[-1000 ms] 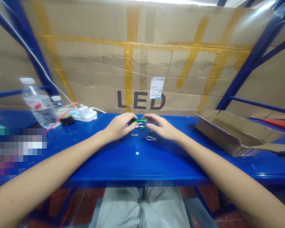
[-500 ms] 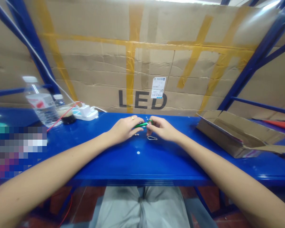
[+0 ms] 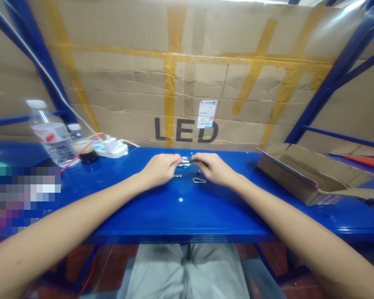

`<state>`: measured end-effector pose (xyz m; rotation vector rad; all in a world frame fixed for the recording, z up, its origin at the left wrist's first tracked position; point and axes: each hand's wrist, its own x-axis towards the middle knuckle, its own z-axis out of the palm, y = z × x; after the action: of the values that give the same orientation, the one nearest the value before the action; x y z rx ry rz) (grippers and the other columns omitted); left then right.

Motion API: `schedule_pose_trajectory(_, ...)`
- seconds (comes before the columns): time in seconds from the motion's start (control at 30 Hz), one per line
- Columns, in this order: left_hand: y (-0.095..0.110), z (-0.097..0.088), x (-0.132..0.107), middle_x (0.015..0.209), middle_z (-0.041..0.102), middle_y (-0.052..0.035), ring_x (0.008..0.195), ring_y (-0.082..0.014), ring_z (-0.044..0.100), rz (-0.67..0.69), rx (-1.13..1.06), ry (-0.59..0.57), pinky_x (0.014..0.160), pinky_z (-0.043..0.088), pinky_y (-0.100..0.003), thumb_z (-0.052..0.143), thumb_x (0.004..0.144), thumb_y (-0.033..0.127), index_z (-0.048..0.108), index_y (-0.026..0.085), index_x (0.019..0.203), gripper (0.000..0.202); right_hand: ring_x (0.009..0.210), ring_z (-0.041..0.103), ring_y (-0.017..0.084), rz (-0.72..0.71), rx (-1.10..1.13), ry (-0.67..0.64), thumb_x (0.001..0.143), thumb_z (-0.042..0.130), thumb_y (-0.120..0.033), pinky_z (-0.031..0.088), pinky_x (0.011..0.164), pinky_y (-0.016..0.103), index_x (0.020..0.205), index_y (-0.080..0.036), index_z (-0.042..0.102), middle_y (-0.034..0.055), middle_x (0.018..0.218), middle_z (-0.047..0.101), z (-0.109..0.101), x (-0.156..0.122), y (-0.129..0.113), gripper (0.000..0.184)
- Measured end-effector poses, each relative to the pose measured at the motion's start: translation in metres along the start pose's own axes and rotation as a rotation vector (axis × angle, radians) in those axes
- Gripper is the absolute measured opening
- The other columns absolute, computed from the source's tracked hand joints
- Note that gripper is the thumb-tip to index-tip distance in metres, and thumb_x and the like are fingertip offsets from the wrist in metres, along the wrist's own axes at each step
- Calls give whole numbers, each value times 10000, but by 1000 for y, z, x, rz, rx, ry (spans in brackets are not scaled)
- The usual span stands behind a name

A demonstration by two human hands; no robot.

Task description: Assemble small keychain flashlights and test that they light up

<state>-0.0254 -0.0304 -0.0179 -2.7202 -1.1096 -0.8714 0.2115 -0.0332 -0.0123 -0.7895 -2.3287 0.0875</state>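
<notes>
Over the middle of the blue table point(image 3: 180, 216), both hands come together on a small shiny green-and-silver metal piece point(image 3: 186, 162). My left hand point(image 3: 160, 168) is closed on its left end, thumb and fingers pinched. From the other side, my right hand point(image 3: 213, 168) pinches its right end. Its exact kind is too small and blurred to name. Just in front of my right hand lies a silver carabiner-like loop point(image 3: 199, 180). A few small shiny round pieces point(image 3: 177, 176) rest near my left fingertips.
An open cardboard box point(image 3: 311, 174) stands on the right. To the left are a water bottle point(image 3: 54, 139), a smaller bottle with dark liquid point(image 3: 85, 151) and a white power strip point(image 3: 115, 149) with cables. A large cardboard sheet point(image 3: 127, 95) closes off the back.
The green piece has turned in my fingers and now shows more silver. My left hand's fingers have drawn in to a tighter pinch, uncovering more of the small round pieces.
</notes>
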Motion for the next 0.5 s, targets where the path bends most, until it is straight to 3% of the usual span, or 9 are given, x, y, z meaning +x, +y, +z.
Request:
schedule_pose_trajectory(0.13, -1, -2, 2, 715, 638, -5, 674, -163, 583, -121, -185, 0, 643, 399, -289, 368, 1021, 383, 566, 192, 781, 365, 805, 644, 188, 39, -11, 38, 957, 515, -209, 460, 753, 295, 954, -181, 655, 72, 907, 721, -2, 1, -3, 143)
schedule_pose_trajectory(0.27, -6, 1, 3, 698, 620, 13, 665, -139, 569, -170, -358, 2, 659, 425, -275, 408, 1003, 386, 547, 188, 783, 327, 713, 601, 165, 116, 2, 47, 940, 530, -209, 419, 679, 273, 918, -177, 647, 39, 792, 695, -2, 1, -4, 124)
schedule_pose_trajectory(0.5, -23, 12, 4, 770, 650, 2, 515, -106, 539, -278, -528, -24, 487, 421, -236, 413, 983, 334, 576, 217, 1062, 215, 637, 563, 145, 186, -6, -3, 923, 539, -199, 388, 635, 267, 913, -176, 659, 7, 707, 658, -2, 1, 5, 123)
